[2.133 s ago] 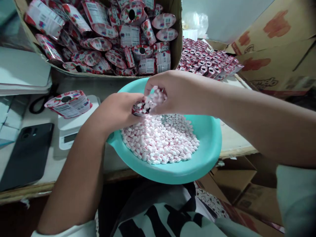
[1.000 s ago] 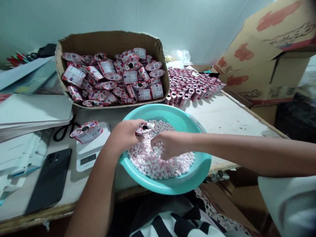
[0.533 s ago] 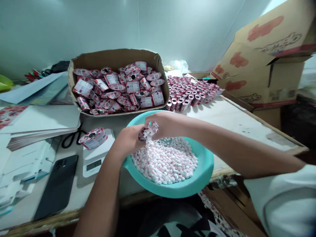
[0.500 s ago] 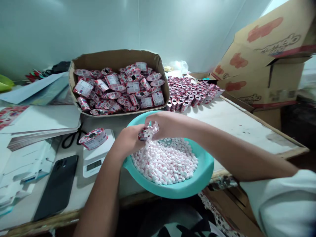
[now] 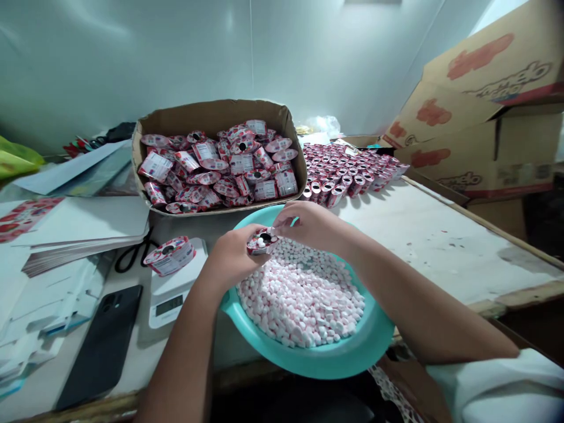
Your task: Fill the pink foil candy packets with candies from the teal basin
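Over the teal bowl (image 5: 326,365), my left hand (image 5: 231,252) is closed around a small red-and-white printed candy box (image 5: 259,249). Its dark round opening faces up, with a few white candies at the rim. My right hand (image 5: 304,223) is at the box's right edge, thumb and fingers pinched together; what lies between the fingertips is hidden. Small white-and-pink candies (image 5: 304,299) fill much of the bowl below both hands. To the left, another printed box (image 5: 170,256) rests on a white digital scale (image 5: 178,283).
A cardboard carton (image 5: 145,117) heaped with similar printed boxes stands behind the bowl. Rows of upright boxes (image 5: 348,173) are at its right. A black phone (image 5: 99,346), black scissors (image 5: 132,252) and a stack of white sheets (image 5: 97,223) lie left. Large cartons (image 5: 476,141) lean at right.
The cluster of white candies between my right hand and the box has gone, leaving the opening visible with a few candies. My right hand has shifted slightly right, fingers now pinched. The view has tilted slightly.
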Demonstrator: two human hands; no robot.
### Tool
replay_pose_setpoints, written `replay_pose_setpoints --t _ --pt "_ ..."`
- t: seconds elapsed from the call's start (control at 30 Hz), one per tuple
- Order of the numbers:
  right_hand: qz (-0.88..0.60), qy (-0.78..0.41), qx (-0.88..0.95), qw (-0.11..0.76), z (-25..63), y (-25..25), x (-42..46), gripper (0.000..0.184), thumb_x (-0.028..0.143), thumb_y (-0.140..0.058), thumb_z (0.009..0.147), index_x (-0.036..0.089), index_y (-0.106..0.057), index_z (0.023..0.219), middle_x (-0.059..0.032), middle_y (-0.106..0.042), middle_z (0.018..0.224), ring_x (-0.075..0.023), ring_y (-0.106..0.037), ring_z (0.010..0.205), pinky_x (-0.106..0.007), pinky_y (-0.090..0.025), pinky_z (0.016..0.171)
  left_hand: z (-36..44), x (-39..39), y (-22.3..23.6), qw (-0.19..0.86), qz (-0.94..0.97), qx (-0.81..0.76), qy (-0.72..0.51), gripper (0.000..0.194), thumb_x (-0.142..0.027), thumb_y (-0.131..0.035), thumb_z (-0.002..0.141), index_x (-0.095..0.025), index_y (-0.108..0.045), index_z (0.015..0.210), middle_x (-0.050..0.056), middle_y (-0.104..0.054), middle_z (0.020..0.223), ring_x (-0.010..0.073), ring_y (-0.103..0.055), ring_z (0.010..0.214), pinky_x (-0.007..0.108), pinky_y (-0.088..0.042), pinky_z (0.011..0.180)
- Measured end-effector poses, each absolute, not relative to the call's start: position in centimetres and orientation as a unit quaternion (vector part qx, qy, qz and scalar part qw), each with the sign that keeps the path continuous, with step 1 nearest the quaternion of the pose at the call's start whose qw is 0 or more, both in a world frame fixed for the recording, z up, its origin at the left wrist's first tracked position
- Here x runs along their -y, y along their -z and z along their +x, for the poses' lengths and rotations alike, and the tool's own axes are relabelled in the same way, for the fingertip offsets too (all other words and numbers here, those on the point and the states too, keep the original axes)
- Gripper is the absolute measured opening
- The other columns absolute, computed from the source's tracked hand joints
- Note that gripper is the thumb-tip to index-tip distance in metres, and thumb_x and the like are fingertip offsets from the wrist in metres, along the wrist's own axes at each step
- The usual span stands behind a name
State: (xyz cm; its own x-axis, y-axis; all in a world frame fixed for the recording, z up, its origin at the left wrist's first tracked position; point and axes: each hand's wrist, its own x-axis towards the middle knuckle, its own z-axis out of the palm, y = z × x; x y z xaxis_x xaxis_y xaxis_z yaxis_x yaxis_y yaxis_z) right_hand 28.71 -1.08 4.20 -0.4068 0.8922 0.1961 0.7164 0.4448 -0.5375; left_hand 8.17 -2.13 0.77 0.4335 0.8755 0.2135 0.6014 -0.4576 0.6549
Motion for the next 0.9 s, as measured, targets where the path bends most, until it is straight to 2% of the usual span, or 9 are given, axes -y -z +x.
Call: replay_pose_setpoints --t 0.13,0.27,0.43,0.6,0.77,0.9 --pt "-0.489 -0.132 0.834 0.218 27.9 -4.1 1.7 0.016 0.016 -0.062 0.087 0.017 -0.078 0.084 -0.0049 -0.070 0.084 -0.0155 -0.060 0.079 -0.027 -0.043 0.070 8.2 2.1 -0.7 0.231 0.815 -0.465 -0.256 0.039 -0.027 -0.071 0.073 -0.032 -0.069 0.112 -0.004 -0.075 0.097 0.0206 -0.069 0.085 0.027 -0.045 0.070" --pt "-0.468 -0.137 0.840 0.240 26.8 -3.8 2.4 0.023 0.005 -0.058 0.083 0.016 -0.078 0.085 -0.0052 -0.069 0.084 -0.0138 -0.058 0.076 -0.027 -0.043 0.070 8.1 2.2 -0.8 0.220 0.826 -0.459 -0.243 0.037 -0.026 -0.068 0.075 -0.032 -0.069 0.111 -0.005 -0.074 0.099 0.0205 -0.068 0.087 0.027 -0.044 0.070" --pt "-0.429 -0.184 0.823 0.323 26.1 -3.1 2.4 0.016 0.011 -0.061 0.086 0.018 -0.075 0.086 -0.0025 -0.067 0.084 -0.0125 -0.058 0.077 -0.025 -0.045 0.071 8.1 2.0 -1.0 0.224 0.823 -0.463 -0.240 0.031 -0.029 -0.068 0.075 -0.028 -0.068 0.107 -0.004 -0.074 0.094 0.0210 -0.067 0.084 0.027 -0.042 0.066" --pt "-0.428 -0.180 0.792 0.397 27.3 -2.8 1.2 0.015 0.011 -0.059 0.085 0.017 -0.073 0.085 -0.0049 -0.068 0.093 -0.0143 -0.062 0.086 -0.025 -0.048 0.075 8.2 2.0 -0.8 0.237 0.807 -0.466 -0.275 0.041 -0.030 -0.070 0.075 -0.030 -0.067 0.115 -0.003 -0.074 0.104 0.0212 -0.069 0.092 0.027 -0.047 0.074" --pt "-0.489 -0.144 0.805 0.305 28.2 -3.1 0.8 0.016 0.010 -0.059 0.081 0.017 -0.074 0.079 -0.0030 -0.068 0.082 -0.0136 -0.061 0.076 -0.025 -0.045 0.071 8.3 2.2 -0.7 0.238 0.803 -0.470 -0.281 0.044 -0.029 -0.071 0.074 -0.031 -0.067 0.117 -0.003 -0.074 0.109 0.0213 -0.069 0.097 0.027 -0.049 0.079" --pt "-0.487 -0.113 0.828 0.254 27.8 -3.4 1.4 0.020 0.008 -0.057 0.082 0.017 -0.074 0.079 -0.0038 -0.069 0.084 -0.0140 -0.059 0.076 -0.026 -0.042 0.071 8.3 2.2 -0.7 0.232 0.804 -0.476 -0.270 0.043 -0.029 -0.070 0.074 -0.030 -0.067 0.116 -0.002 -0.075 0.108 0.0224 -0.069 0.096 0.028 -0.049 0.079"
